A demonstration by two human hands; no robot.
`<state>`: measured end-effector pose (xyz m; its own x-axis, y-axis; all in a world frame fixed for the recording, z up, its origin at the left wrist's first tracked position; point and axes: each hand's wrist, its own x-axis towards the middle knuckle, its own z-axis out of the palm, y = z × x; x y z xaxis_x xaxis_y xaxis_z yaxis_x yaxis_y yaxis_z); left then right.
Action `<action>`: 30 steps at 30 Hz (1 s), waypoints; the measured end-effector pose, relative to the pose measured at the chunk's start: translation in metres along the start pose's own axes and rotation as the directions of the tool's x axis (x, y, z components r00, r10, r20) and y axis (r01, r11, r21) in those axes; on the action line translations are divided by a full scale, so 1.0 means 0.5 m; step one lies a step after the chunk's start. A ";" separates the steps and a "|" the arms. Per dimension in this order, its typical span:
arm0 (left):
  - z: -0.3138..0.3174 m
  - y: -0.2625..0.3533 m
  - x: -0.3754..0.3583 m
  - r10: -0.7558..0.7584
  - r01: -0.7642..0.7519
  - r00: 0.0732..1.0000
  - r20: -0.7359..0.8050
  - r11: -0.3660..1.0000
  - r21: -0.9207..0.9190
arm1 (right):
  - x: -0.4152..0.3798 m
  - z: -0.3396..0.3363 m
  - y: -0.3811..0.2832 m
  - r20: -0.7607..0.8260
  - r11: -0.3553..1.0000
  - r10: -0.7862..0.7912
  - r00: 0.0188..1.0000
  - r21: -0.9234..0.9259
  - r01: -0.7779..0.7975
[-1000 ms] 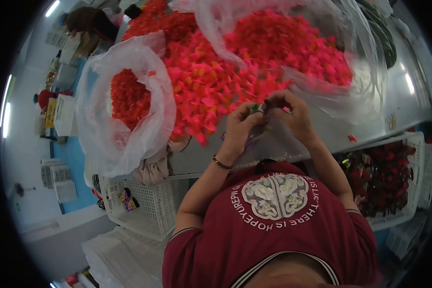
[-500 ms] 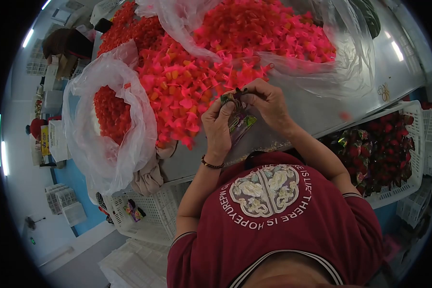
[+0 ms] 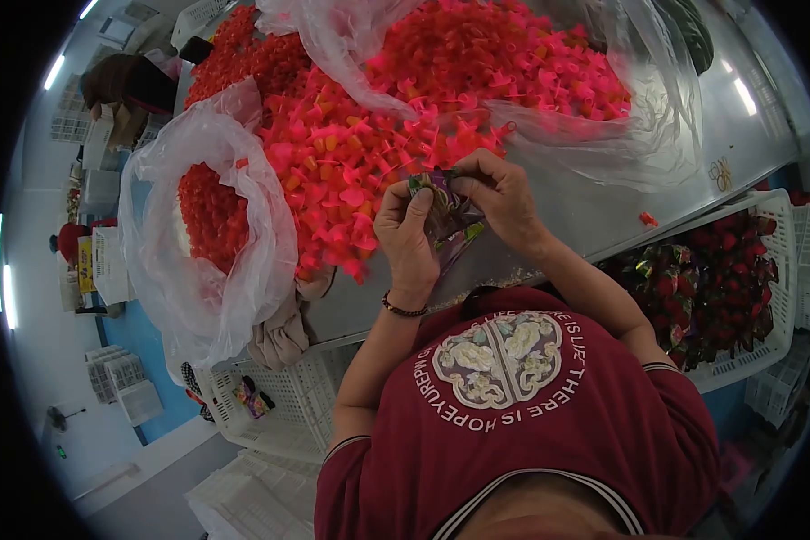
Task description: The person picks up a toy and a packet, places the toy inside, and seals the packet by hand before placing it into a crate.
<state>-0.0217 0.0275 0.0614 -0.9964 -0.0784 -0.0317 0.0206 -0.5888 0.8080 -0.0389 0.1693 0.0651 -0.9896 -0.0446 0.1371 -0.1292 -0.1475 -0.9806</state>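
Both hands hold a small printed plastic wrapper (image 3: 447,213), green and purple with a see-through part, just above the metal table. My left hand (image 3: 409,232), with a beaded bracelet at the wrist, pinches its left side with thumb and fingers. At the wrapper's upper right edge, my right hand (image 3: 504,200) is closed on it. Whether anything is inside the wrapper cannot be made out. Just beyond the hands spreads a heap of pink and red plastic pieces (image 3: 333,157). One small red piece (image 3: 648,219) lies alone to the right.
An open clear bag (image 3: 274,211) of red pieces stands at the left; another clear sheet (image 3: 639,148) lies at the back right. To the right is a white crate (image 3: 783,270) of dark red wrapped items. Rubber bands (image 3: 720,173) lie on the table. Another crate (image 3: 283,400) stands below left.
The wrapper now appears more spread between my hands, showing more of its face. The red piece at the right, a blur before, is now sharp and still on the table.
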 end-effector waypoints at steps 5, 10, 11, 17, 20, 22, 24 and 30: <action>-0.010 -0.007 0.004 0.004 -0.004 1.000 -0.003 1.000 -0.019 | 0.007 -0.009 -0.012 -0.033 0.994 0.096 0.995 0.064 -0.093; 0.001 0.007 0.006 -0.007 0.007 1.000 0.014 1.000 0.007 | 0.012 -0.013 -0.019 -0.011 0.997 0.065 0.998 0.041 -0.064; 0.001 0.006 0.006 0.015 -0.015 1.000 -0.002 1.000 0.017 | 0.012 -0.009 -0.025 0.019 0.994 0.080 0.997 0.074 -0.082; 0.010 0.013 0.003 0.069 -0.069 0.997 -0.039 0.998 0.013 | 0.019 -0.015 -0.025 0.033 0.999 0.054 0.998 0.002 -0.054; 0.005 0.016 0.006 0.086 -0.084 0.994 -0.065 0.996 0.021 | 0.023 -0.014 -0.011 0.021 0.999 0.039 0.999 0.010 -0.039; 0.003 0.018 0.011 0.088 -0.085 0.992 -0.088 0.996 0.036 | 0.028 -0.006 -0.027 0.037 1.000 0.014 0.999 0.013 -0.014; 0.006 0.022 0.011 0.171 -0.159 0.982 -0.082 0.979 0.129 | 0.026 -0.003 -0.058 0.084 0.998 0.061 0.995 -0.010 -0.060; 0.010 0.023 0.002 0.137 -0.136 0.991 0.003 0.977 0.166 | 0.049 -0.014 -0.045 0.218 0.991 0.046 0.975 -0.136 -0.016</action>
<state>-0.0229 0.0248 0.0736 -0.9844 -0.1559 0.0810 0.1416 -0.4313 0.8910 -0.0608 0.1786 0.0896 -0.9567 -0.2658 0.1191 -0.1207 -0.0106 -0.9926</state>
